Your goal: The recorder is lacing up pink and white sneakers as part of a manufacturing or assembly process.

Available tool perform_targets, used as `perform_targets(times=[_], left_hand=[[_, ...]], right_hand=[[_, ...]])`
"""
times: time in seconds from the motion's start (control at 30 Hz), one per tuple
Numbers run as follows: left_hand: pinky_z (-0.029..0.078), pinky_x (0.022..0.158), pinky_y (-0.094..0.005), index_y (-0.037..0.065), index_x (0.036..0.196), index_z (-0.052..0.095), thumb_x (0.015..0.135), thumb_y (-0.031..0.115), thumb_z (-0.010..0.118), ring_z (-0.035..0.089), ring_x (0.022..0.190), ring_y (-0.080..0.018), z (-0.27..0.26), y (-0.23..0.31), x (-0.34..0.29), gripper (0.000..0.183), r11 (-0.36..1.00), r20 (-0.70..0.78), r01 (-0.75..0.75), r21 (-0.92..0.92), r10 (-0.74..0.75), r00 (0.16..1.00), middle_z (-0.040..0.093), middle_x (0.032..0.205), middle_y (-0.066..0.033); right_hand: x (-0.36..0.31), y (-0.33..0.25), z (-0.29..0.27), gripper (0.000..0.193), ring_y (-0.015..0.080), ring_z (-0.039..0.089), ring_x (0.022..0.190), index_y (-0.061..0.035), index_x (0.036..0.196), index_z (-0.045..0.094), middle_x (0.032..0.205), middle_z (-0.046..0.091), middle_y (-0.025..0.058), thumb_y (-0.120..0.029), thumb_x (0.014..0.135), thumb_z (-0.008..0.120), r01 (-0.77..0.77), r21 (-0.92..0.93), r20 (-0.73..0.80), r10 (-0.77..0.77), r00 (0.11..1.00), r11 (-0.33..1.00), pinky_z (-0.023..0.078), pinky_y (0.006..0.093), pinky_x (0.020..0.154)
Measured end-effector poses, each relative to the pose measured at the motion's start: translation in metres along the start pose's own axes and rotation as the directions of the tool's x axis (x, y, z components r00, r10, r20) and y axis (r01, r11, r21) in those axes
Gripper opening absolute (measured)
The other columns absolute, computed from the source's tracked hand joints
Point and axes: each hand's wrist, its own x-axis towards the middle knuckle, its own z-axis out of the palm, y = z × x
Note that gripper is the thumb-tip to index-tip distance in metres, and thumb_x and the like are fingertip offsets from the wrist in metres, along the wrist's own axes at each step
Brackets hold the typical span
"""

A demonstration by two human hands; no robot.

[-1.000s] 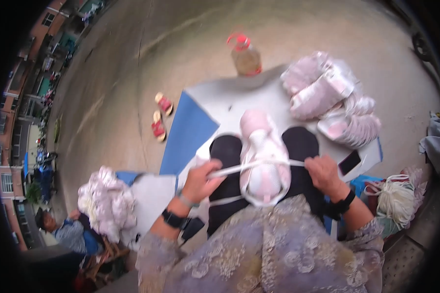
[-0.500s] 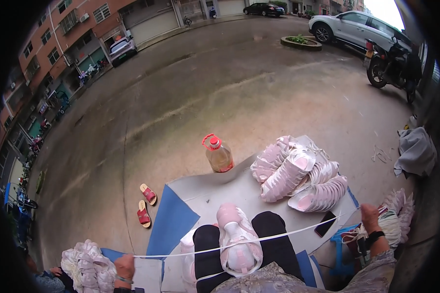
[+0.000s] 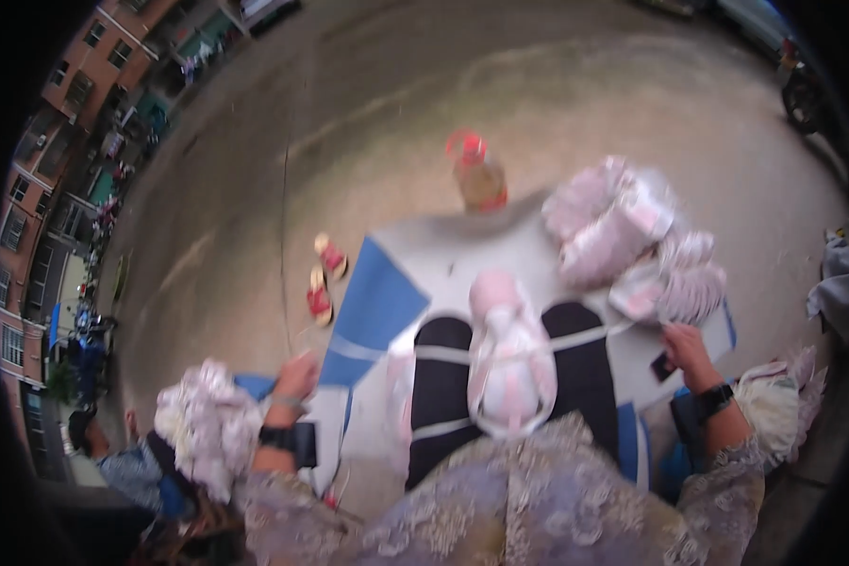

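Observation:
A pink and white shoe upper (image 3: pixel 501 300) sits between my thighs with its toe pointing away from me. A white shoelace (image 3: pixel 446 354) runs across it, one end drawn out to each side. My left hand (image 3: pixel 297 374) is closed on the left end, beside a heap of pale uppers (image 3: pixel 212 415). At the right, my right hand (image 3: pixel 689 347) pinches the other end above a dark phone (image 3: pixel 663 367). Motion blur softens the fingers and lace tips. Another pale upper (image 3: pixel 400 396) shows beside my left thigh.
Stacked pink uppers (image 3: pixel 599 222) lie on the grey sheet ahead. Behind the sheet stands a red-capped bottle (image 3: pixel 481 179); red sandals (image 3: pixel 319 297) lie to its left. Bundled white laces (image 3: pixel 767 408) are at my right. Another person (image 3: pixel 137 472) sits at far left.
The view has tilted down and shifted. Both hands have come inward and away from my body, and the lace now bends around the shoe upper instead of stretching straight across.

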Motion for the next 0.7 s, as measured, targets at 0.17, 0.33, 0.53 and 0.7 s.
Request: perform_targets(times=[0.17, 0.33, 0.53, 0.7], left_hand=[[0.021, 0.034, -0.0192, 0.007, 0.074, 0.055, 0.089, 0.028, 0.055, 0.029, 0.037, -0.0022, 0.095, 0.165, -0.038, 0.026, 0.767, 0.616, 0.472, -0.435, -0.129, 0.777, 0.042, 0.054, 0.0043], [0.027, 0.034, -0.0191, 0.005, 0.085, 0.056, 0.091, 0.021, 0.051, 0.036, 0.038, -0.0036, 0.142, 0.192, -0.044, 0.018, 0.706, 0.754, 0.509, -0.492, 0.054, 0.654, 0.05, 0.061, 0.0011], [0.027, 0.034, -0.0178, 0.007, 0.09, 0.055, 0.094, 0.023, 0.047, 0.037, 0.037, -0.0034, 0.148, 0.219, -0.042, 0.018, 0.77, 0.638, 0.405, -0.493, 0.004, 0.77, 0.053, 0.062, 0.0006], [0.034, 0.04, -0.0192, 0.006, 0.088, 0.055, 0.093, 0.019, 0.048, 0.043, 0.044, -0.0044, 0.143, 0.207, -0.043, 0.015, 0.606, 0.625, 0.456, -0.651, 0.088, 0.775, 0.052, 0.065, 0.0001]], right_hand=[[0.0, -0.121, 0.102, 0.023, 0.006, 0.045, 0.049, -0.005, 0.078, 0.058, 0.061, 0.05, -0.0005, -0.023, 0.09, 0.051, -0.568, 0.464, 0.511, 0.318, 0.798, 0.68, 0.04, 0.022, 0.046], [-0.001, -0.134, 0.138, 0.019, 0.0068, 0.05, 0.063, -0.0012, 0.082, 0.061, 0.072, 0.055, 0.0015, -0.018, 0.089, 0.054, -0.401, 0.583, 0.394, 0.186, 0.9, 0.707, 0.041, 0.0207, 0.057], [0.016, -0.139, 0.152, 0.018, 0.0086, 0.046, 0.071, 0.0017, 0.09, 0.065, 0.084, 0.051, -0.0004, -0.014, 0.087, 0.059, -0.105, 0.531, 0.134, 0.039, 0.99, 0.841, 0.037, 0.0233, 0.065], [0.017, -0.146, 0.154, 0.017, 0.0076, 0.045, 0.069, 0.0008, 0.095, 0.065, 0.085, 0.054, -0.0012, -0.013, 0.086, 0.061, -0.169, 0.66, 0.138, 0.103, 0.985, 0.732, 0.038, 0.0215, 0.065]])
